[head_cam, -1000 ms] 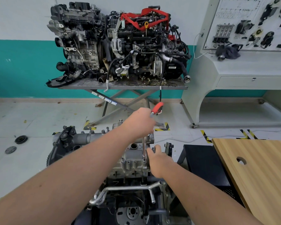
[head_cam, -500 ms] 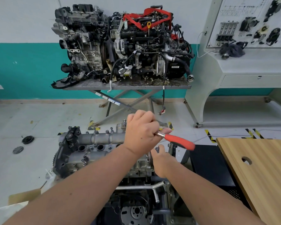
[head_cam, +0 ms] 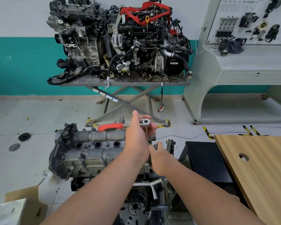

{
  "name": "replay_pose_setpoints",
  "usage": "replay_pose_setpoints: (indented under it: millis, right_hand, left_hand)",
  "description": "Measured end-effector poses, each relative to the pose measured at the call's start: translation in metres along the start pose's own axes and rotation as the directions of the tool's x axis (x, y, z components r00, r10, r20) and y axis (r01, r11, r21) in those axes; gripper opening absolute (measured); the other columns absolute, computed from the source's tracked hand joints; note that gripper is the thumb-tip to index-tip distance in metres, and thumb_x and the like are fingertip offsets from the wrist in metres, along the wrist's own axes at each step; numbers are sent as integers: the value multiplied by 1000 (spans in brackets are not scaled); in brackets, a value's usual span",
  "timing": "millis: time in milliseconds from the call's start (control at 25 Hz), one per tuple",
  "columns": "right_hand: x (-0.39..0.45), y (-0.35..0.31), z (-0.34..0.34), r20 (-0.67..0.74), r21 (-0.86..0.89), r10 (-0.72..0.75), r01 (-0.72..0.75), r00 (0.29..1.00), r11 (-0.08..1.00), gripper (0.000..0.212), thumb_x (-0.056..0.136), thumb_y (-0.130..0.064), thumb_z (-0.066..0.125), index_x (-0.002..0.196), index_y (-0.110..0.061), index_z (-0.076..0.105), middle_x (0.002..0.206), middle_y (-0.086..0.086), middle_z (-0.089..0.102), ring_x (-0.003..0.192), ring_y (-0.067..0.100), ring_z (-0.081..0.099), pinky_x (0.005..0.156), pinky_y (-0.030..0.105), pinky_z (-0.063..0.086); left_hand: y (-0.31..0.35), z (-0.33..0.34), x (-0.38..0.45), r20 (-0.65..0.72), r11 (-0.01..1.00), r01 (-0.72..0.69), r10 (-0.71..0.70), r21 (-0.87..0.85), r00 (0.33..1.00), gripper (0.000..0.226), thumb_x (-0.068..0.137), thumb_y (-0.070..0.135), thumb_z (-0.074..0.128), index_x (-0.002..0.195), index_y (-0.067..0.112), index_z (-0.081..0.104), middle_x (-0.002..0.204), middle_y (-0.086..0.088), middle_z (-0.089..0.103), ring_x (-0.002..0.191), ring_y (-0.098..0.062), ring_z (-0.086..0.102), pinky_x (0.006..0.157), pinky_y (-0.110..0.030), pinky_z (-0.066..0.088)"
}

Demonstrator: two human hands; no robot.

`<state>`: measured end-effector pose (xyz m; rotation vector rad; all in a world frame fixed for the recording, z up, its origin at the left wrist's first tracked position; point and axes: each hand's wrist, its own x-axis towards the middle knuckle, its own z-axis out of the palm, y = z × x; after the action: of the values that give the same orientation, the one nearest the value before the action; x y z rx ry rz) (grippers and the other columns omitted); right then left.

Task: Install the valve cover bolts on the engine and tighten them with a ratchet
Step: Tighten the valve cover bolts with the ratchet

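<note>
The grey engine with its valve cover [head_cam: 91,153] lies in front of me, and several bolts [head_cam: 102,158] stand in the cover. My left hand [head_cam: 136,135] grips the ratchet just behind its chrome head [head_cam: 145,122]. The red handle [head_cam: 110,127] points left over the cover. A thin extension bar [head_cam: 146,133] drops from the head to the engine's right end. My right hand [head_cam: 161,158] pinches the lower end of that bar with curled fingers. The socket and the bolt under it are hidden by my hands.
A wooden tabletop [head_cam: 258,176] with a round hole stands to the right, beside a black box [head_cam: 206,159]. Two more engines sit on a scissor stand [head_cam: 123,82] by the wall. A cardboard box [head_cam: 19,207] is at lower left, and round parts [head_cam: 24,136] lie on the floor.
The red handle has swung round, from pointing up and right, through right, to pointing left now. My right hand has stayed at the bar's lower end.
</note>
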<state>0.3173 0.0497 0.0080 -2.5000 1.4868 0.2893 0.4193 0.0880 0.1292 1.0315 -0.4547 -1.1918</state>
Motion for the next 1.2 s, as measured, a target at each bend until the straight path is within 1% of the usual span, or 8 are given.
replay_pose_setpoints:
  millis: [160, 320, 520, 640, 760, 880, 1000, 1200]
  right_hand:
    - [2, 1, 3, -32, 4, 15, -15, 999, 1000, 69, 81, -3, 61, 138, -21, 26, 133, 14, 26, 90, 30, 51, 68, 41, 46]
    - [2, 0, 3, -18, 9, 22, -22, 1000, 1000, 77, 81, -3, 62, 143, -22, 22, 135, 14, 25, 97, 31, 53, 73, 42, 49]
    - [-1, -1, 0, 10, 19, 23, -23, 1000, 1000, 76, 82, -2, 62, 143, -22, 23, 135, 14, 25, 91, 28, 49, 73, 42, 49]
    - [1, -1, 1, -5, 19, 31, -31, 1000, 999, 73, 82, 0, 57, 144, -21, 24, 133, 16, 28, 92, 31, 50, 72, 41, 48]
    - [5, -1, 5, -8, 165, -74, 74, 997, 983, 48, 98, 0, 43, 146, -3, 37, 138, 26, 45, 116, 41, 51, 90, 23, 44]
    - [3, 0, 5, -44, 214, -63, 71, 997, 974, 50, 96, -2, 46, 138, -17, 23, 137, 18, 39, 109, 41, 55, 93, 40, 50]
    - [0, 0, 1, 2, 100, 43, -43, 999, 994, 53, 83, 0, 53, 124, -22, 27, 129, 13, 26, 85, 29, 51, 72, 43, 51]
    - [0, 0, 4, -26, 49, 13, -12, 1000, 999, 64, 82, -3, 59, 134, -21, 28, 131, 14, 27, 91, 31, 55, 68, 40, 49]
  left_hand:
    - [38, -5, 9, 52, 908, 243, -277, 341, 960, 14, 97, 22, 48, 95, 10, 55, 53, -4, 59, 53, -21, 63, 73, -34, 53]
    - [84, 9, 20, 21, 155, 24, -280, 988, 960, 22, 95, 8, 40, 113, 4, 52, 74, -3, 73, 64, -21, 67, 76, -45, 59]
    - [73, 39, 11, 400, -530, -444, -205, 722, 894, 26, 93, 1, 44, 112, 18, 47, 76, -2, 55, 59, -17, 52, 44, -32, 37]
    - [45, 27, 5, 812, -646, -665, -118, 375, 572, 17, 92, 10, 56, 82, 22, 49, 69, 4, 52, 66, -22, 57, 55, -31, 33]
    - [15, -1, 2, 888, -417, -811, 384, 410, 252, 40, 92, 37, 57, 59, 14, 57, 73, 2, 56, 75, -20, 52, 64, -33, 39]
    - [-11, -5, -12, 466, 351, -728, 588, 589, 661, 28, 94, 39, 43, 77, 25, 59, 102, 9, 56, 100, 1, 52, 89, -25, 44]
    - [-17, 6, -16, 64, 873, -399, 398, 280, 915, 33, 97, 50, 38, 93, 34, 66, 99, 4, 72, 91, -5, 67, 81, -25, 50]
    - [15, 4, 4, -44, 973, 154, -148, 173, 988, 29, 101, 34, 49, 100, 7, 59, 55, -7, 62, 46, -18, 54, 51, -28, 47]
